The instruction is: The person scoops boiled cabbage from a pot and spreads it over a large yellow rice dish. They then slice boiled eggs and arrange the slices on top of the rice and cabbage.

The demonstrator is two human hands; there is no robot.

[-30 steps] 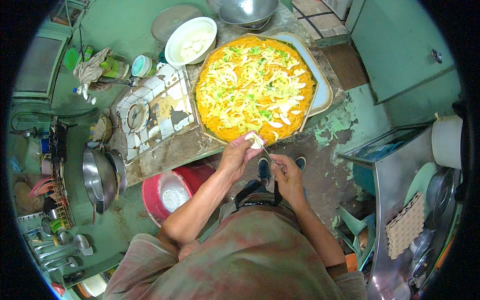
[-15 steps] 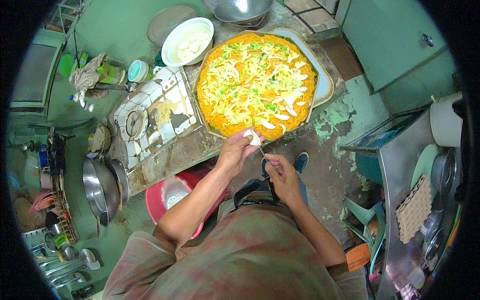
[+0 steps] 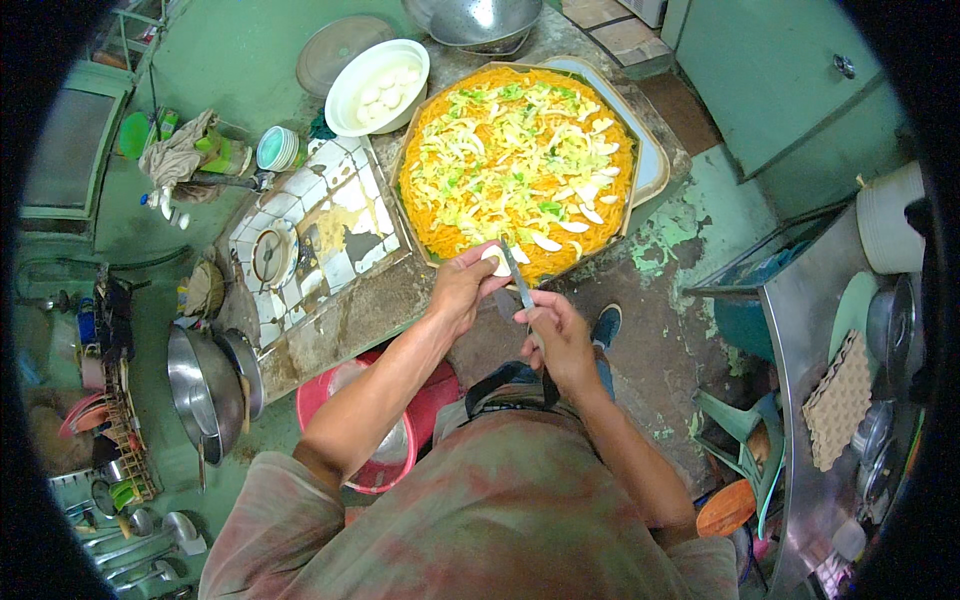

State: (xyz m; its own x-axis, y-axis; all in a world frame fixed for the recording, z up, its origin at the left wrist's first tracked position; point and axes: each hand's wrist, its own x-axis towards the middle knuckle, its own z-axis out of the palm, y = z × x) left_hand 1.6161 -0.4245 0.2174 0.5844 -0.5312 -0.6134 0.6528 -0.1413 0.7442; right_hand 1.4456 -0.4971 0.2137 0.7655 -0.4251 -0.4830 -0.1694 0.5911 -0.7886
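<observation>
Your worn concrete counter [image 3: 340, 320] carries the noodle tray [image 3: 517, 160], white egg bowl [image 3: 378, 86], and steel bowl [image 3: 485, 20].

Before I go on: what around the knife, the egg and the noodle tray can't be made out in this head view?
- Egg: mostly covered by the left hand; how much is left is hidden.
- Knife: handle buried in the right hand; edge too thin to read.
- Tray: its floor is hidden under noodles.
- White bowl: contents too small to count.
</observation>
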